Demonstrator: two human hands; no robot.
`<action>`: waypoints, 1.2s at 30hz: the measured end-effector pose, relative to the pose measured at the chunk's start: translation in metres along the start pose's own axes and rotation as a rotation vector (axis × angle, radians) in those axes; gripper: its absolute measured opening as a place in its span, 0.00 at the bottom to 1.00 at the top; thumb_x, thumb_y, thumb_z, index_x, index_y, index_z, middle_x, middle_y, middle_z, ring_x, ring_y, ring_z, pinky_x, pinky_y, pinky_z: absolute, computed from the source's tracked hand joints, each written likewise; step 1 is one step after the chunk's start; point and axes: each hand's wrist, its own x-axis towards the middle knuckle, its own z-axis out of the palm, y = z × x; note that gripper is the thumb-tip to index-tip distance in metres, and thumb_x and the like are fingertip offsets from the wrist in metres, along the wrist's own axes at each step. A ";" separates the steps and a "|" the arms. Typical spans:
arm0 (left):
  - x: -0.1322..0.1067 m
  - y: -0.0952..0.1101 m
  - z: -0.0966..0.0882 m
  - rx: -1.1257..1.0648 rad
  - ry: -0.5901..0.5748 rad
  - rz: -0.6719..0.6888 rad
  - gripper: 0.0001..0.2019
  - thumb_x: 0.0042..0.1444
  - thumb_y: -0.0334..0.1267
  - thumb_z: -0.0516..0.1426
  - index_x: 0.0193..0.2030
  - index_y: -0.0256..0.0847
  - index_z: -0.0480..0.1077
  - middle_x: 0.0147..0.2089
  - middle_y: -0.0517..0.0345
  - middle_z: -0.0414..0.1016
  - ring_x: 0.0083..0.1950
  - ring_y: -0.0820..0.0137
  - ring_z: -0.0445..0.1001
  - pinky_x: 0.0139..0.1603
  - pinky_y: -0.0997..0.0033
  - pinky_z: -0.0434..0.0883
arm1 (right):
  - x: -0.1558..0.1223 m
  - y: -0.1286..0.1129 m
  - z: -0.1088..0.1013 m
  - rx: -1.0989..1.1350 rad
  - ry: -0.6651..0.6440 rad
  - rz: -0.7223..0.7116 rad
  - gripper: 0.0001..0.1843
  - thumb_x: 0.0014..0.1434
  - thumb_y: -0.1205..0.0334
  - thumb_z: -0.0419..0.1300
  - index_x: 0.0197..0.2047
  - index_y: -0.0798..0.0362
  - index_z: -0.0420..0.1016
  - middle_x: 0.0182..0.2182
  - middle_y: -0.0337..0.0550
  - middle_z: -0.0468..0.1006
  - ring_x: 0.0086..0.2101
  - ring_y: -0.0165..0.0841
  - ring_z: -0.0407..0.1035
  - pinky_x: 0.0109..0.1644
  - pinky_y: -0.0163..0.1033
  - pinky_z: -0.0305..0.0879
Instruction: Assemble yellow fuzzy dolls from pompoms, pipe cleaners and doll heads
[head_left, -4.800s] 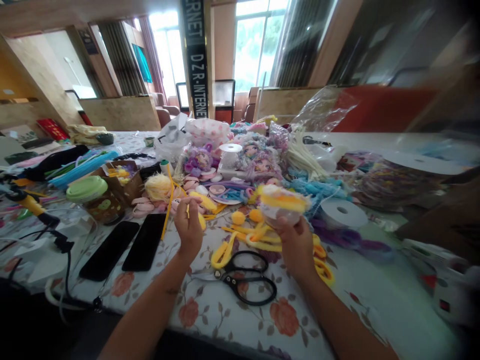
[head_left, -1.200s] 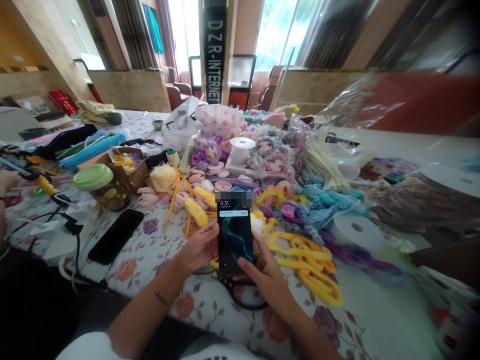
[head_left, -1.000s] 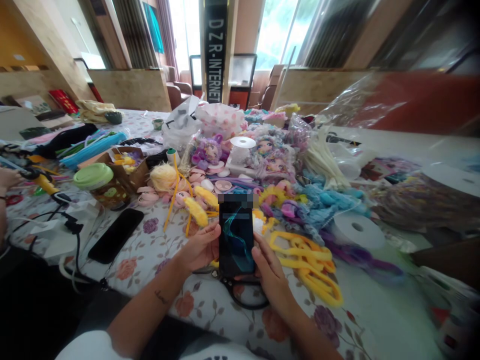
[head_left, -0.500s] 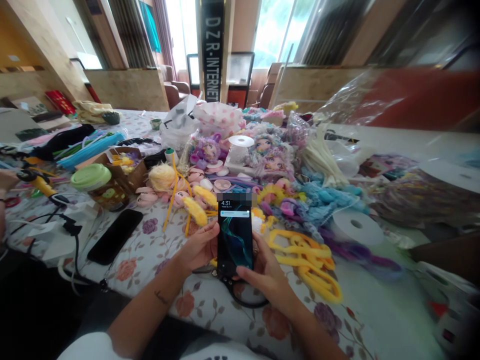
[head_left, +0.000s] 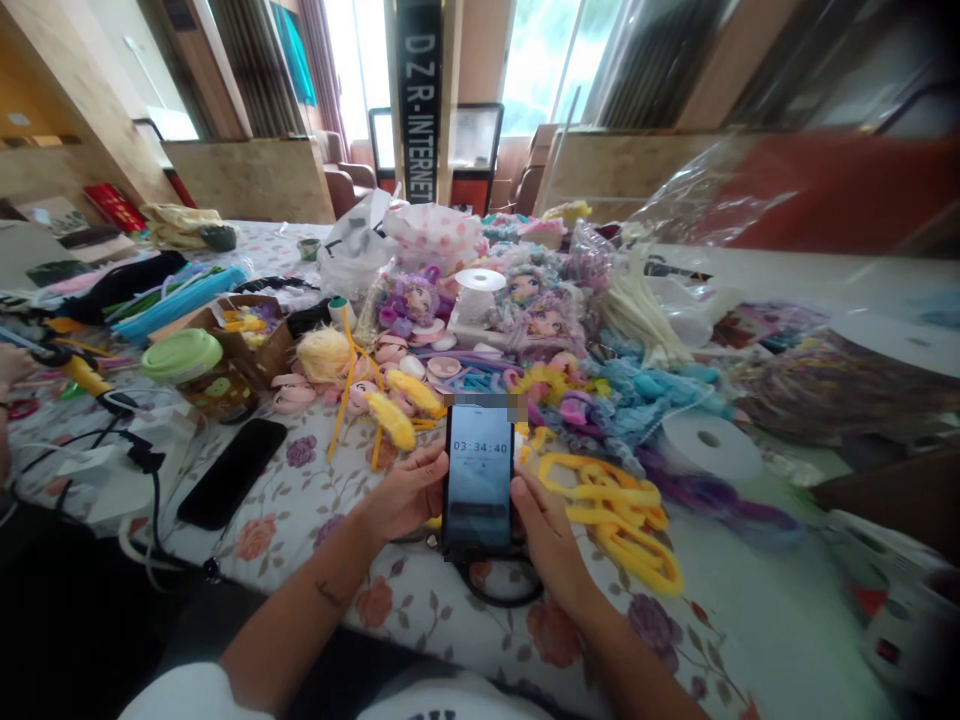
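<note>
Upright in front of me is a smartphone (head_left: pixel 478 490) whose lit screen reads 03:34:40. My left hand (head_left: pixel 411 492) is closed on its left edge, and my right hand (head_left: pixel 546 520) grips its right edge with the thumb along the side. A black strap loop (head_left: pixel 499 600) hangs below the phone. Just beyond it lie yellow fuzzy pieces (head_left: pixel 391 420) and pink round parts (head_left: pixel 360 395). To the right of my right hand, a thick yellow fuzzy cord (head_left: pixel 619 520) is heaped in loops on the flowered tablecloth (head_left: pixel 300 590).
A dark second phone (head_left: pixel 232 473) lies at left, near a green-lidded cup (head_left: pixel 184 360) and a power strip (head_left: pixel 112 465). Decorated dolls' heads (head_left: pixel 544 315), ribbon spools (head_left: pixel 709 445) and blue fabric (head_left: pixel 652 390) crowd the table. Another person's hand (head_left: pixel 13 370) shows at far left.
The phone's screen has switched from a dark lock screen to a lighter one with large timer digits. My right thumb has moved off the screen to the edge. The phone sits slightly further right.
</note>
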 end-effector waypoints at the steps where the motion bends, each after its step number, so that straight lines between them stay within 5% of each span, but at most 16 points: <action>1: 0.000 0.000 0.000 0.002 -0.008 0.002 0.16 0.55 0.37 0.60 0.50 0.38 0.71 0.45 0.51 0.78 0.44 0.66 0.77 0.45 0.70 0.71 | 0.000 -0.001 0.000 -0.013 -0.002 -0.010 0.23 0.62 0.45 0.51 0.50 0.50 0.75 0.38 0.43 0.80 0.39 0.40 0.73 0.47 0.45 0.71; 6: 0.001 0.000 -0.001 -0.017 -0.071 0.014 0.13 0.57 0.37 0.58 0.49 0.40 0.72 0.46 0.51 0.78 0.43 0.66 0.77 0.42 0.71 0.70 | -0.002 -0.004 -0.001 -0.077 0.038 -0.117 0.22 0.62 0.47 0.52 0.50 0.51 0.74 0.42 0.46 0.80 0.43 0.42 0.73 0.45 0.44 0.71; 11: 0.002 -0.001 -0.004 -0.002 -0.024 0.023 0.13 0.58 0.38 0.57 0.49 0.38 0.72 0.46 0.51 0.78 0.43 0.66 0.77 0.44 0.70 0.70 | -0.005 -0.005 -0.002 -0.165 0.164 -0.127 0.21 0.62 0.48 0.52 0.49 0.53 0.73 0.32 0.44 0.80 0.36 0.39 0.74 0.36 0.40 0.70; 19: 0.003 0.000 -0.003 -0.034 -0.046 0.044 0.12 0.58 0.37 0.57 0.49 0.38 0.72 0.46 0.52 0.78 0.43 0.66 0.77 0.43 0.71 0.71 | -0.007 -0.003 0.000 -0.159 0.145 -0.138 0.19 0.62 0.51 0.52 0.50 0.53 0.72 0.25 0.39 0.77 0.28 0.33 0.71 0.28 0.35 0.65; 36: 0.005 -0.002 -0.011 -0.018 -0.030 0.073 0.13 0.58 0.39 0.56 0.49 0.39 0.72 0.45 0.52 0.78 0.41 0.66 0.77 0.42 0.70 0.70 | -0.011 -0.001 0.001 -0.117 0.148 -0.128 0.18 0.62 0.53 0.53 0.50 0.52 0.72 0.31 0.41 0.79 0.30 0.32 0.72 0.31 0.34 0.68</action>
